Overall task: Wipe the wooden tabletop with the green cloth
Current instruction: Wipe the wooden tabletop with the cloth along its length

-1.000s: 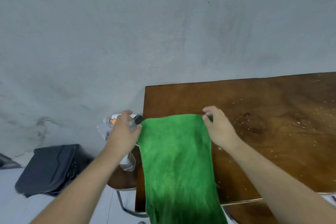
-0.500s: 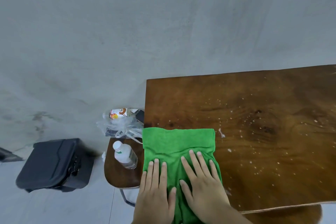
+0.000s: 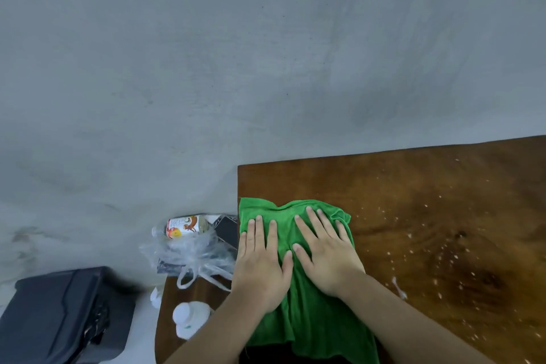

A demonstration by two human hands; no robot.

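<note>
Pressing down side by side, both hands lie flat on the green cloth [image 3: 307, 313], which is spread over the near left corner of the wooden tabletop [image 3: 428, 216] with its near end draped past the table's near edge. The left hand [image 3: 261, 269] rests palm down along the cloth's left border, fingers straight and close together, gripping nothing. The right hand [image 3: 326, 254] sits just to its right, palm down too, its fingers fanned apart across the middle of the cloth and reaching toward the bunched, wrinkled far edge; it holds nothing either, only bears on the fabric. The thumbs of the two hands nearly meet. To the right of the cloth the dark brown wood is speckled with small pale flecks and droplets [image 3: 443, 260], thickest on the near right side. Left of the table and lower down stands a small wooden stool [image 3: 165, 328], carrying a white-capped bottle [image 3: 189, 319] on its near part and a knotted clear plastic bag [image 3: 192, 254] farther back, with a labelled bottle [image 3: 184, 224] lying on its side and a dark flat object [image 3: 227, 229] by the bag. Farther left on the floor sits a dark case [image 3: 59, 316]. Beyond everything stretches a grey concrete surface [image 3: 266, 53].
</note>
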